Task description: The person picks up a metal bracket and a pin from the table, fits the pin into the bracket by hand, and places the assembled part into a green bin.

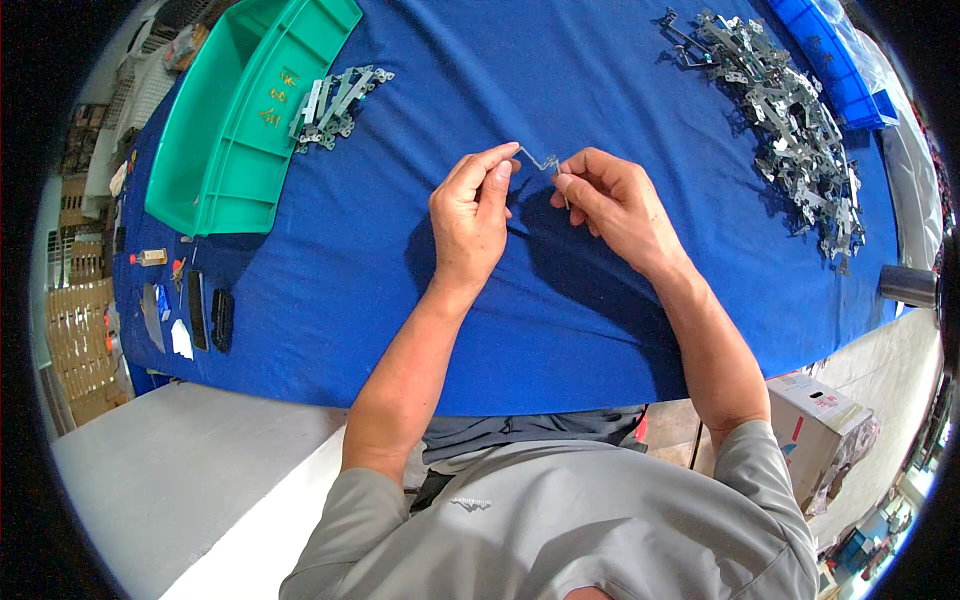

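Observation:
A small bent metal bracket (541, 161) spans the gap between my two hands, above the blue cloth (400, 330). My left hand (472, 215) pinches one end of it between thumb and fingertips. Closed round the other end is my right hand (615, 205), its thumb pressed against the fingers. Part of the bracket is hidden by the fingers. At the far left lies a small pile of metal brackets (335, 105), beside a green plastic bin (240, 130). A much larger heap of similar metal parts (800, 150) spreads over the cloth at the far right.
A blue plastic bin (835, 60) stands behind the large heap. Along the left edge lie a small bottle (150, 257), a dark strip-like object (196, 310) and a black object (222, 320). A dark cylinder (908, 286) sits at the right edge; a white carton (815, 425) stands below.

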The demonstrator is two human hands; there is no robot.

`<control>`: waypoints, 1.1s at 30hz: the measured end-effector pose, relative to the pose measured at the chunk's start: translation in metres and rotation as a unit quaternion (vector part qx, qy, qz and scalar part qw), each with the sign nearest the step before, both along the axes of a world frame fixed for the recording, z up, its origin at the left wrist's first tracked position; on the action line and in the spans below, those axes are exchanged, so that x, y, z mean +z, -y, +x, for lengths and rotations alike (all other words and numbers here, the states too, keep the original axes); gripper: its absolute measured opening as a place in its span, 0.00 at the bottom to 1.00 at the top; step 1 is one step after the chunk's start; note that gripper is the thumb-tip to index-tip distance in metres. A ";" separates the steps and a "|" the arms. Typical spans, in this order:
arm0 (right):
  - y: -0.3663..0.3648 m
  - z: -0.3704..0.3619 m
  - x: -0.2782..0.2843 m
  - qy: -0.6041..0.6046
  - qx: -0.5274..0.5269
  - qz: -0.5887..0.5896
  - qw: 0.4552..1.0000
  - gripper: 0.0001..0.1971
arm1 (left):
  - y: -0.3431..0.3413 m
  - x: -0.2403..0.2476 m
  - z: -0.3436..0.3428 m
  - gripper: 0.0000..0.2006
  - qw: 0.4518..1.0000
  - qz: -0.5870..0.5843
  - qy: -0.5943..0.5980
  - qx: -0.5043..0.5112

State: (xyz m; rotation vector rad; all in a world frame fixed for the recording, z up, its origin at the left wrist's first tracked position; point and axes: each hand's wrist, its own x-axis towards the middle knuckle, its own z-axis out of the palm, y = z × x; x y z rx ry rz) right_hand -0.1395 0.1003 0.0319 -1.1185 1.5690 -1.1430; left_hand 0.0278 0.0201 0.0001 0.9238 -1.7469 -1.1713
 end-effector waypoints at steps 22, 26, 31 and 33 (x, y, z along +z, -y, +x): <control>0.001 -0.003 -0.015 -0.129 -0.017 -0.080 0.988 0.08 | 0.003 -0.002 -0.004 0.09 0.972 -0.229 0.057 -0.021; 0.002 -0.004 -0.017 -0.135 -0.080 -0.141 0.978 0.08 | 0.003 -0.003 -0.004 0.09 0.975 -0.207 0.064 -0.038; 0.001 -0.012 -0.011 0.048 -0.026 0.005 0.999 0.12 | -0.001 -0.001 -0.001 0.11 1.000 -0.010 0.003 0.005; 0.000 -0.008 -0.007 0.049 -0.007 0.016 0.999 0.12 | -0.002 0.001 -0.002 0.11 1.000 -0.009 0.003 0.002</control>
